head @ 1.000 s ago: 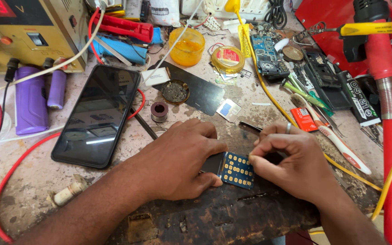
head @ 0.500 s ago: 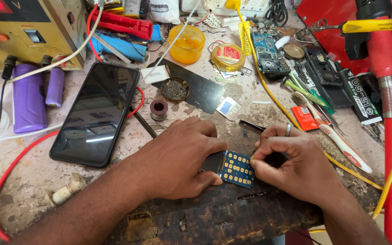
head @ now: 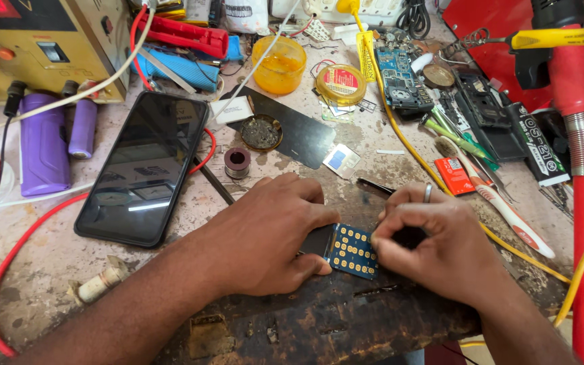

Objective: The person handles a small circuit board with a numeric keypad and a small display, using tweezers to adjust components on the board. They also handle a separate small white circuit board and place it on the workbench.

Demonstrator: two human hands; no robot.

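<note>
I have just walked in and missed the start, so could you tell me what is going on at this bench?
A person is bent over a small blue circuit board dotted with gold pads, lying on a dark worn block. The left hand pins the board's left edge flat, while the right hand, ring on one finger, pinches at its right edge, fingertips closed together. A black smartphone lies face up to the left, with a small solder spool and a purple case nearby.
</note>
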